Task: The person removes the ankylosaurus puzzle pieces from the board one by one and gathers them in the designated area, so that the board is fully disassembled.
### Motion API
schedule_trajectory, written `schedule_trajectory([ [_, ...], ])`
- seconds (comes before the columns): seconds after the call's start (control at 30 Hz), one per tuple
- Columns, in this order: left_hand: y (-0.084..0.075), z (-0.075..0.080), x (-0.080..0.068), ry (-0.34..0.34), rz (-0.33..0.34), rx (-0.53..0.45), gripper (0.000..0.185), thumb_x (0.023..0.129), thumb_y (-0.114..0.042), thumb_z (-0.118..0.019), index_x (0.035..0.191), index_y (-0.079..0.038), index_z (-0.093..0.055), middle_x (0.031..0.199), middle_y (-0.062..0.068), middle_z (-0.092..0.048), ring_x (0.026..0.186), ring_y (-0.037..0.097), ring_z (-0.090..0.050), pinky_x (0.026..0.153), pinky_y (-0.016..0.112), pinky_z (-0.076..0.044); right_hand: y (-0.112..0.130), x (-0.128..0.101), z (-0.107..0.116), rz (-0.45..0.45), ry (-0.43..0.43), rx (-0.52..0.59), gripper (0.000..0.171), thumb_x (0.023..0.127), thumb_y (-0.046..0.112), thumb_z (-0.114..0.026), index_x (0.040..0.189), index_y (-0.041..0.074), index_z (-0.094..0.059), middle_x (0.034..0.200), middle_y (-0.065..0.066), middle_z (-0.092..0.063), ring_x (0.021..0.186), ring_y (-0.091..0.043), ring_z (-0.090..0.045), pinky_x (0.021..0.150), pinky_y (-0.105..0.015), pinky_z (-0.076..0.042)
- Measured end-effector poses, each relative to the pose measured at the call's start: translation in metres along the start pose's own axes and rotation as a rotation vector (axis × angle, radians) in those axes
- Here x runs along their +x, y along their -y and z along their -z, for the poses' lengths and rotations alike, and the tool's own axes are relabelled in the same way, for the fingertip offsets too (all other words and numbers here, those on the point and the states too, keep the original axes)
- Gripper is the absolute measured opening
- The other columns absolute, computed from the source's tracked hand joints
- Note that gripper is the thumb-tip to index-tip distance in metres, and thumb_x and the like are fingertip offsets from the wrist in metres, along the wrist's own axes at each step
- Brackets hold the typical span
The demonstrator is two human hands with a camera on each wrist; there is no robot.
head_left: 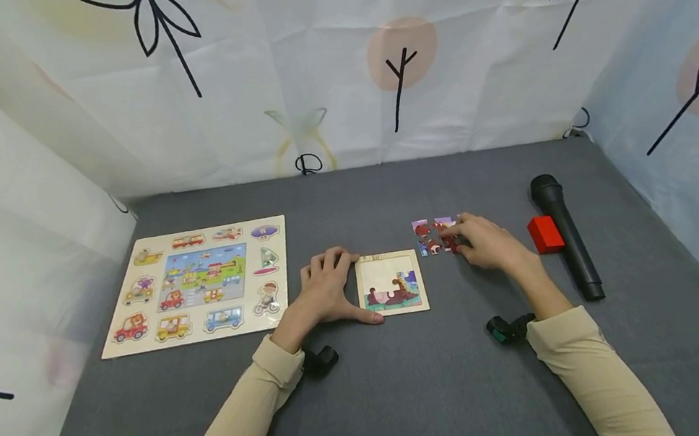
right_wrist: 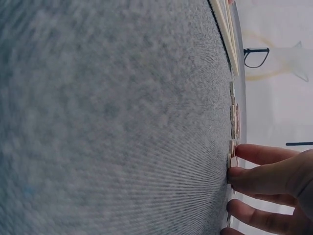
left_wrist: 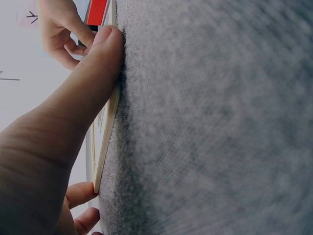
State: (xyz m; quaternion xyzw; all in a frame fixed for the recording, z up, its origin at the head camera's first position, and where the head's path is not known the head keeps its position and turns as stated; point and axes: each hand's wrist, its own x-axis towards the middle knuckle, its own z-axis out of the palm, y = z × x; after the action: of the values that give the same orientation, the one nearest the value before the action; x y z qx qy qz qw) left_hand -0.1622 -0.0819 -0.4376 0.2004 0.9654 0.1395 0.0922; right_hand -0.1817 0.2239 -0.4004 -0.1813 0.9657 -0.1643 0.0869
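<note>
My left hand (head_left: 331, 289) holds the left side of a small square wooden puzzle board (head_left: 378, 273), its thumb at the near edge and its index finger at the far left corner. Assembled pieces (head_left: 393, 298) fill the board's lower and right parts; pale wood shows in the rest. To the board's right, my right hand (head_left: 490, 241) pinches at a small jigsaw piece (right_wrist: 232, 160) between thumb and index finger, low over the cloth. Several loose jigsaw pieces (head_left: 422, 238) lie close by, partly covered by the fingers.
A large vehicle puzzle board (head_left: 199, 329) lies on the left of the grey-covered table (head_left: 411, 399). On the right, a red block (head_left: 545, 235) stands against a black microphone (head_left: 571, 241). White printed cloth (head_left: 331, 67) encloses the back and sides.
</note>
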Motion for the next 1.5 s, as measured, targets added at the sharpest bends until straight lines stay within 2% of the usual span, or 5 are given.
schedule_trajectory([
  [0.13,0.0,-0.001,0.0,0.008,0.007,-0.001,0.116,0.041,-0.087,-0.062,0.136,-0.027,-0.036,0.14,0.004,-0.026,0.125,0.032,-0.024,0.093,0.051,-0.024,0.001,-0.001,0.0,-0.01,0.004,0.005,0.041,0.085,0.0,-0.06,0.125,0.009,-0.059,0.12,-0.021,-0.049,0.102,-0.034,-0.05,0.08,-0.058,-0.042],
  [0.33,-0.001,-0.001,0.0,0.0,0.001,-0.004,0.115,0.042,-0.087,-0.062,0.136,-0.027,-0.036,0.14,0.004,-0.026,0.124,0.032,-0.024,0.093,0.051,-0.024,0.01,-0.003,0.002,0.02,-0.045,0.021,0.039,0.084,0.004,-0.063,0.123,0.008,-0.061,0.105,-0.014,-0.054,0.082,-0.023,-0.049,0.063,-0.039,-0.043],
  [0.67,-0.001,0.002,0.001,0.007,0.007,0.003,0.114,0.042,-0.086,-0.063,0.136,-0.027,-0.036,0.141,0.005,-0.026,0.125,0.032,-0.024,0.093,0.051,-0.023,0.046,-0.002,-0.012,0.189,-0.03,0.116,0.033,0.083,0.015,-0.068,0.116,0.008,-0.064,0.106,-0.012,-0.057,0.087,-0.024,-0.054,0.07,-0.038,-0.044],
  [0.87,-0.002,0.002,0.002,0.015,0.013,0.009,0.115,0.042,-0.087,-0.061,0.136,-0.026,-0.035,0.141,0.005,-0.026,0.125,0.032,-0.023,0.094,0.051,-0.023,0.064,-0.002,-0.023,0.259,0.011,0.122,0.036,0.081,0.02,-0.072,0.114,0.008,-0.066,0.097,-0.008,-0.055,0.072,-0.015,-0.046,0.062,-0.028,-0.038],
  [1.5,-0.001,0.001,0.001,0.018,0.011,0.006,0.116,0.042,-0.087,-0.06,0.137,-0.027,-0.035,0.141,0.004,-0.025,0.125,0.032,-0.023,0.093,0.05,-0.024,0.07,-0.001,-0.027,0.243,0.052,0.094,0.032,0.08,0.018,-0.074,0.11,0.011,-0.067,0.092,-0.002,-0.056,0.069,-0.013,-0.049,0.058,-0.025,-0.04],
])
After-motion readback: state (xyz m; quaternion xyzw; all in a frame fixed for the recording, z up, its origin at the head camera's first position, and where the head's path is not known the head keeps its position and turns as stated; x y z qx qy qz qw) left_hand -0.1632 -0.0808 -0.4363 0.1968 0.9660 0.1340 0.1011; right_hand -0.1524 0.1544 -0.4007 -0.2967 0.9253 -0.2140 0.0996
